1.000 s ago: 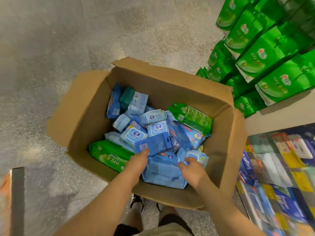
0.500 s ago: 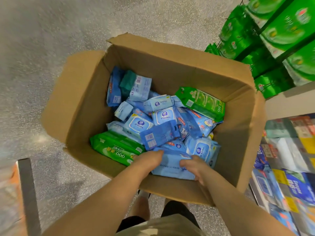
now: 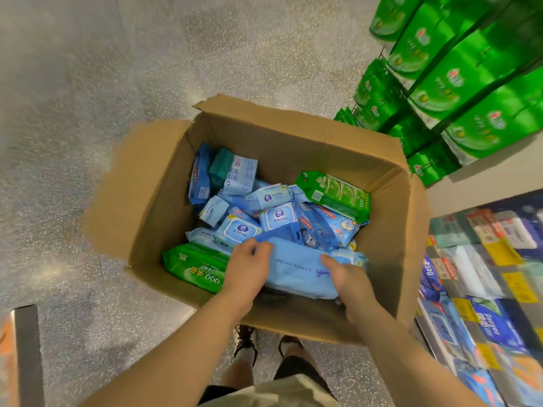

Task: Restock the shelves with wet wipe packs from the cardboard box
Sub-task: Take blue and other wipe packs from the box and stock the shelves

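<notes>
Lower centre of the frame, against the near wall of the cardboard box point(image 3: 152, 183): that's where the big blue pack point(image 3: 296, 268) sits, and it's the one I'm on. Long axis runs left to right across the frame, slightly tilted, right end lower. My left hand point(image 3: 248, 270) grips the left end, fingers curled over its top edge. My right hand point(image 3: 348, 279) holds the right end, thumb on top, fingers seem to be tucked under but I can't see them. So both hands are closed on the same pack, one per end, equally near, neither needs to reach.

Pack lies on top of the pile, not buried. Small blue packs point(image 3: 274, 214) butt against its far edge, green pack point(image 3: 195, 267) just beside its left end, touching or nearly so. A second green pack point(image 3: 333, 193) leans on the right inner wall, well apart from my grip.

Shelves point(image 3: 482, 277) are at the right edge of the frame, lower right, already showing blue packs. Green bags point(image 3: 458, 83) hang upper right, not my target.

My read: lift goes straight up to clear the near wall, then swing right toward the shelves. Right hand leads. Soft pack held by the ends will probably sag in the middle, so keep it level. Box is far from empty, task looks early
</notes>
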The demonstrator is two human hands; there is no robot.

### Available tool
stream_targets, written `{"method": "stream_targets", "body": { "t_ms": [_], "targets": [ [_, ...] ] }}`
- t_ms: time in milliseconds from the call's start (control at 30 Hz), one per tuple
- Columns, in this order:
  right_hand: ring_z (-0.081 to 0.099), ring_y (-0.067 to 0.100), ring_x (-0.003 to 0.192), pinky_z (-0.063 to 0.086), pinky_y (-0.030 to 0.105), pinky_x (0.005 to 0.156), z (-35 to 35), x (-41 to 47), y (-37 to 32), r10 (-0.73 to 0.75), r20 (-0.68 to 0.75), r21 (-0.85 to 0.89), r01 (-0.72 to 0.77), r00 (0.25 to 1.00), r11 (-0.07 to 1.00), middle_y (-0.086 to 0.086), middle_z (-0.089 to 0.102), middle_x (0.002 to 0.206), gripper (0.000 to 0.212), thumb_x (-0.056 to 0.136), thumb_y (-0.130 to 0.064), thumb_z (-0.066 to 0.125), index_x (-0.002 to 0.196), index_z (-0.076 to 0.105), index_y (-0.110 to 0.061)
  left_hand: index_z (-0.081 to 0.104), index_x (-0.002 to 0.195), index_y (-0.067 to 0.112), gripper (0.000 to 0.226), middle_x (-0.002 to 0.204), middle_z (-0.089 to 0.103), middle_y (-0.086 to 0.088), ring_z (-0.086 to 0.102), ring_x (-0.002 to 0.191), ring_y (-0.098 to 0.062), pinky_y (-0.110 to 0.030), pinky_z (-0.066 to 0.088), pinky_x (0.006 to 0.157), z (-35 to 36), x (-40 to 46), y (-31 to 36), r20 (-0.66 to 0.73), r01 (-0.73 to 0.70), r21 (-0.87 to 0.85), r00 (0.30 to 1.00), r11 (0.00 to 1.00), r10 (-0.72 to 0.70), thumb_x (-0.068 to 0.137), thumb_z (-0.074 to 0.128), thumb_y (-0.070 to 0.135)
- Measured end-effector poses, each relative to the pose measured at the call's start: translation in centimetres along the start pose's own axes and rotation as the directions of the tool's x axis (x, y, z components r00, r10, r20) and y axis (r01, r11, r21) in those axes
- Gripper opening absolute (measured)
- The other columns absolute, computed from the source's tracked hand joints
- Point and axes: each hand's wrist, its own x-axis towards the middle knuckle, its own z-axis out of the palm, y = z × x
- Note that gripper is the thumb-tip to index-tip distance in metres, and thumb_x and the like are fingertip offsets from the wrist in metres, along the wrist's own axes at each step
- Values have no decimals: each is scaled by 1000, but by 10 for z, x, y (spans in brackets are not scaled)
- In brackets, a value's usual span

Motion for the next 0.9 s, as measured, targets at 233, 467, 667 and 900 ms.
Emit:
{"method": "stream_targets", "body": {
  "t_ms": [233,467,667,900],
  "targets": [
    [70,26,75,57,38,70,-20,-77,-42,-137,-186,246,181,973,952,11,75,87,33,93,-43,70,76,69,-14,45,83,33,28,103,58,-7,58,100,-30,-50,52,88,-33,-39,68,175,-116,-177,974,977,147,76,57,58],
    [64,30,92,52,52,85,-73,-158,-73,-642,-433,-17,707,632,707,7,68,91,71,84,-84,48,92,64,-16,59,114,38,25,109,64,3,60,85,-16,-35,45,74,-62,-85,134,289,-129,-424,919,896,269,101,50,57],
    [62,21,113,53,38,92,-105,-226,-84,-760,-455,101,875,464,474,-3,64,115,40,79,-56,61,112,57,-35,62,128,28,58,115,73,-2,72,98,-22,-39,58,77,-64,-132,173,340,-200,-413,871,888,354,94,48,72],
    [66,-8,92,52,13,76,-156,-275,-59,-723,-583,60,907,372,418,-26,72,100,27,94,-27,70,118,58,-31,61,112,30,46,101,70,2,63,83,-11,-29,46,62,-45,-206,191,468,-445,-238,727,863,503,100,38,68]
  ]
}}
